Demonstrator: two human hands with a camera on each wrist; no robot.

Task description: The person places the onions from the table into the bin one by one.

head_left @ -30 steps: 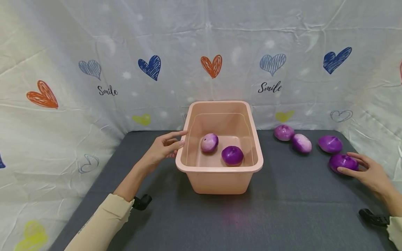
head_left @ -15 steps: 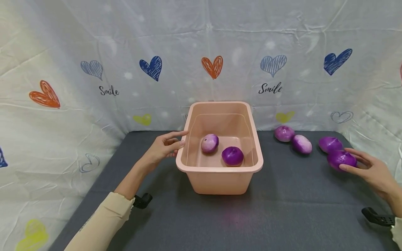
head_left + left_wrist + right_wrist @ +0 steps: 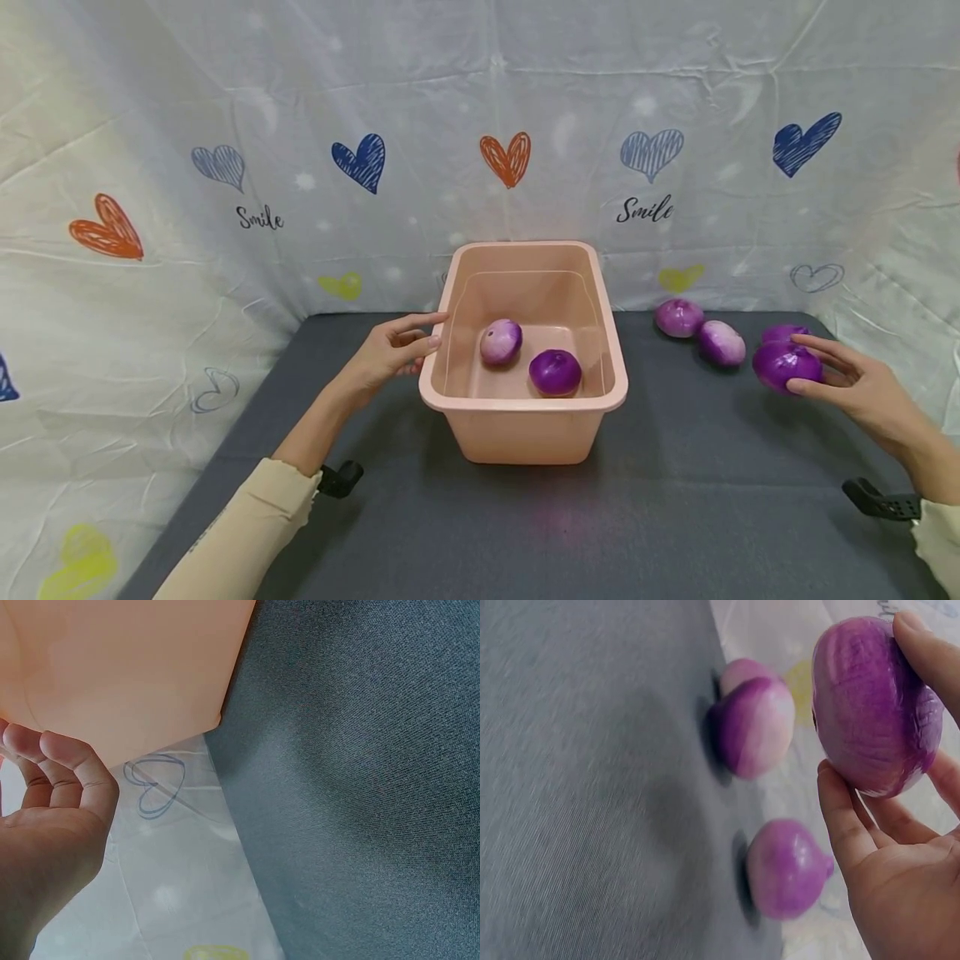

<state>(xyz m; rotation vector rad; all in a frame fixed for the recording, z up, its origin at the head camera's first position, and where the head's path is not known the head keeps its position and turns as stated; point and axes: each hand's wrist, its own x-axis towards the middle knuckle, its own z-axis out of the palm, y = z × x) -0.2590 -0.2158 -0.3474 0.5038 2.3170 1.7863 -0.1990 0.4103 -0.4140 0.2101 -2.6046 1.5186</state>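
Observation:
A pink plastic tub stands mid-table and holds a pale purple-white onion and a deep purple onion. My left hand rests against the tub's left rim, with loosely bent fingers beside the tub wall. My right hand grips another deep purple onion just above the table at the right. In the right wrist view this held onion sits between the thumb and fingers.
Three more onions lie on the dark grey tablecloth at the back right: one, a paler one, and one half hidden behind the held onion. A heart-printed backdrop walls in the table.
My right hand closed on the onion at the far right, lifted it off the table and carried it left. The left hand and the tub have not moved.

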